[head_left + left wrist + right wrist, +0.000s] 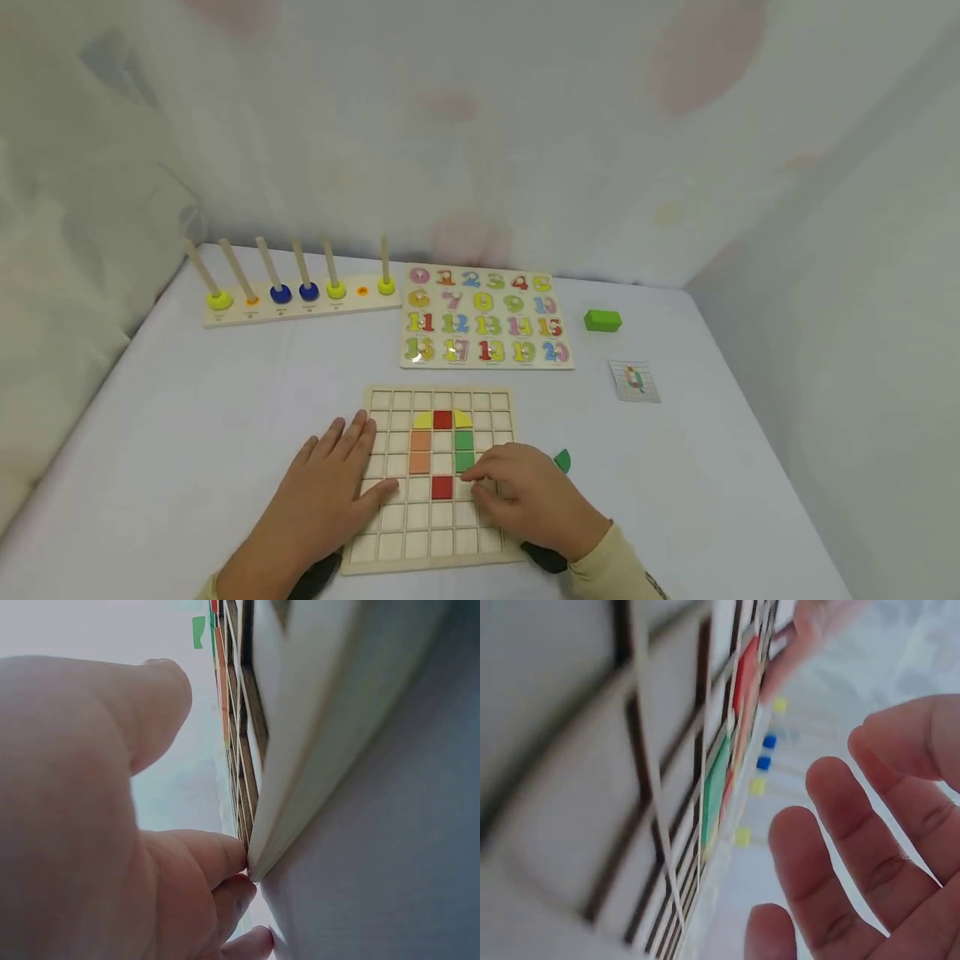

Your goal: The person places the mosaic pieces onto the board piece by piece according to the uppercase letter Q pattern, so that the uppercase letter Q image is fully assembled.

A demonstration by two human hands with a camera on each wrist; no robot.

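A wooden grid board (405, 546) lies in front of me in the head view. In its cells sit red tiles (442, 487), orange tiles (420, 462), green tiles (464, 461) and yellow rounded pieces (423, 420), arranged as a ring. My left hand (333, 475) rests along the board's left edge, fingers extended and thumb over the cells. Over the lower right cells hovers my right hand (528, 496), its fingers loosely bent and its index fingertip just below the lower green tile. Nothing shows between those fingers (802, 847) in the right wrist view.
A green quarter-round piece (562, 460) lies right of the board. Farther right are a printed pattern card (634, 381) and a green block (603, 321). Behind the board lie a number puzzle (487, 363) and a peg stand (300, 312) with coloured rings. Cloth walls surround the table.
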